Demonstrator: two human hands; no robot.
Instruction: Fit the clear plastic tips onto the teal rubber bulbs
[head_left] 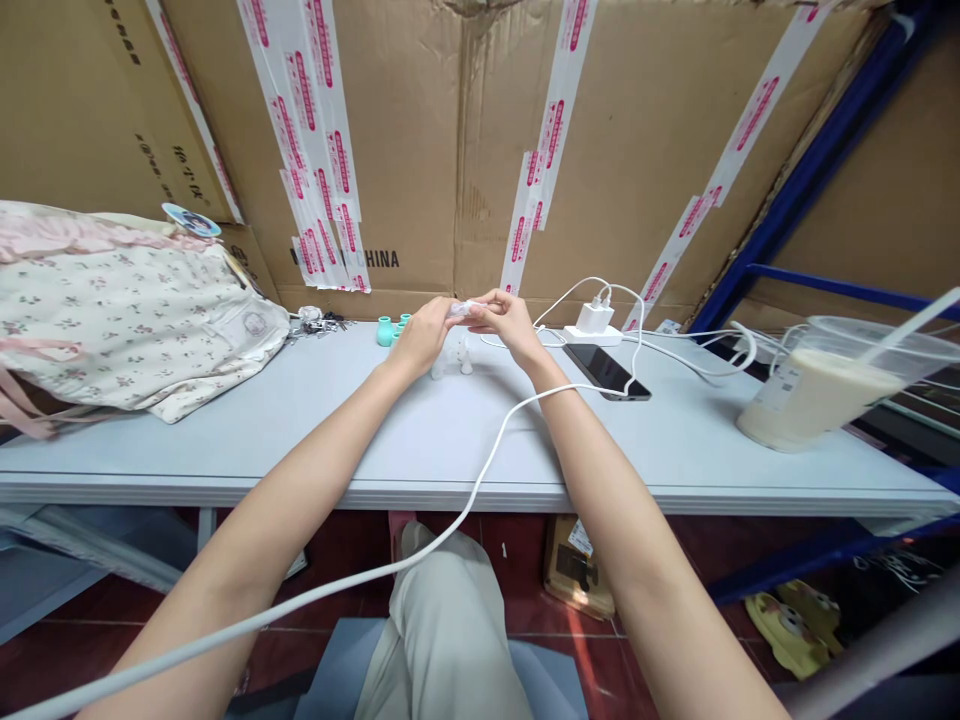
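Observation:
Both hands meet above the far middle part of the grey-white table [300, 440]. My left hand [424, 338] and my right hand [506, 320] are closed, their fingers on opposite ends of a small whitish, translucent piece [466, 308]. Its exact kind is too small to make out. Just beneath the fingers, several small clear and white pieces [451, 360] stand on the tabletop, partly hidden. Left of my left hand sits a group of small teal pots [385, 331], some of them behind it.
A floral cloth bag [127, 310] lies at the left, with a metal key bunch [319, 322] beside it. To the right are a phone [606, 370], a white charger [596, 317] and a cup of milky drink [825, 390]. One white cable [495, 445] crosses over my right forearm.

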